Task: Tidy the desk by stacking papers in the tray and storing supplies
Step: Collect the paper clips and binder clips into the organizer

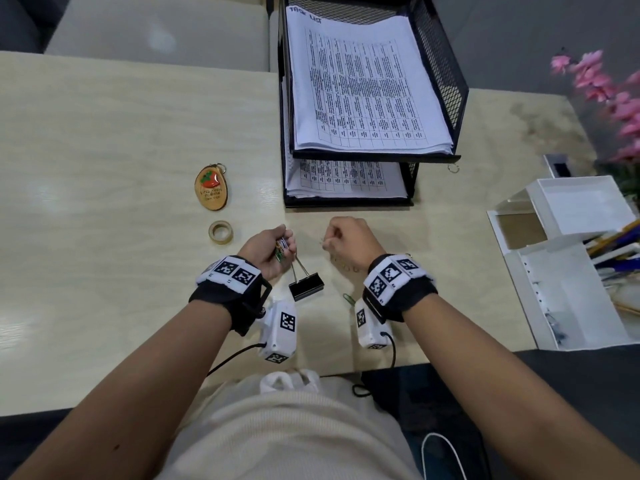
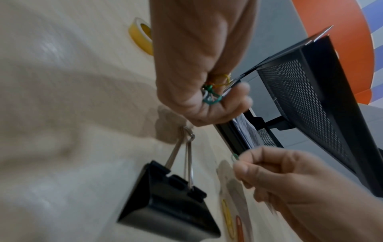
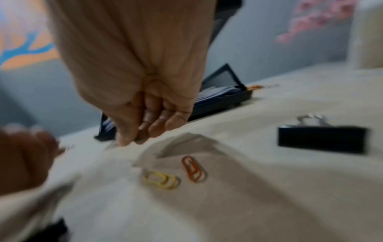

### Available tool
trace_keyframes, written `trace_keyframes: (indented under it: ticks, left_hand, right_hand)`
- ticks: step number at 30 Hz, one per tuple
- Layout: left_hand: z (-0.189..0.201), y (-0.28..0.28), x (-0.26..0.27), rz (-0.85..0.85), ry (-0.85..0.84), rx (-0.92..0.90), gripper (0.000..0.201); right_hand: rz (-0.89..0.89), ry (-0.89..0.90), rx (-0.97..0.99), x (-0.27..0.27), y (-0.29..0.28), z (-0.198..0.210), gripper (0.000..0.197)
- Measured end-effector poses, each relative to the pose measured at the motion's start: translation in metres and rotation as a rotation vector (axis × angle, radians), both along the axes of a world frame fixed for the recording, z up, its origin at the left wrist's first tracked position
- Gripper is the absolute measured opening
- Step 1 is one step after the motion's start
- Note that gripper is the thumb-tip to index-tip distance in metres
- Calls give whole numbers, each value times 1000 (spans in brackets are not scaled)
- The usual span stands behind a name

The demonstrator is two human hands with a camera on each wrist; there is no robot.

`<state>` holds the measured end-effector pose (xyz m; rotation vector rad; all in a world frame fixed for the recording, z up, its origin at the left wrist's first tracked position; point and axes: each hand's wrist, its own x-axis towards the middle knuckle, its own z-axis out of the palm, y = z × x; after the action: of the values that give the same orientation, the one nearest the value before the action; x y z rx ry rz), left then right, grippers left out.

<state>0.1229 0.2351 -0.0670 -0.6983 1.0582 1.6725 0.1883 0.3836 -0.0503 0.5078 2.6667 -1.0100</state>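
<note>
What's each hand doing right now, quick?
Left hand: closed on a bunch of coloured paper clips, with a large black binder clip dangling by its handles.
Right hand: pinching one small green paper clip.

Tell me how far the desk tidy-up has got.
Done: printed sheets fill both tiers of the black mesh tray. In hand: the left hand grips coloured paper clips and a black binder clip; the right hand pinches another clip. Left: orange and yellow clips, tape roll, wooden keychain.
</note>
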Motion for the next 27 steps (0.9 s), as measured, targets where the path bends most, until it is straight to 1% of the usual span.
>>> trace_keyframes:
  ticks: [1,2,4,7,10,11,13,15,16,18,20,21,24,26,27]
  left_hand:
    - [-1,2,2,14,-2,10,39]
    - [0,3,3,24,1,16,39]
    - [2,8,8,41,1,25,41]
    - [5,13,12,28,-12,28,47]
    - [5,14,15,8,-48,29,45]
    - [5,14,16,8,-56,29,45]
    - [7,15,19,21,-51,24,43]
    - [9,16,23,71,-42,7,42]
    - [10,17,25,110,-37,-2,41]
    - [12,18,28,197,-37,10,39]
    - [13,19,30,249,-27,54,38]
    - [12,19,32,259,-20,70,38]
    - [15,23,37,251,-16,153,39]
    - [13,25,39,252,-38,205,38]
    - [12,26,38,246,-45,190,36]
  right_hand:
    - [-64,11,-22,4,4,4,10]
    - [-91,4,-14,9,7,6,12]
    - [-81,-46,28,20,10,8,13]
    - [-47,-123,120,37,3,0,6]
    - [-27,-129,189,44,-3,-2,8]
    - [-11,-118,211,45,-4,-1,9]
    - [80,-109,264,44,-6,1,10]
    - [165,-116,300,45,-9,2,10]
    - [164,-101,296,46,-10,2,9]
    - [47,-50,223,45,-10,9,7]
    - [-113,57,61,40,-10,20,10]
    - [-147,100,-9,38,-12,28,11]
    - [-116,180,-193,31,-23,52,7]
    - [-124,189,-267,28,-27,58,13]
    - [-149,197,-255,26,-24,57,18]
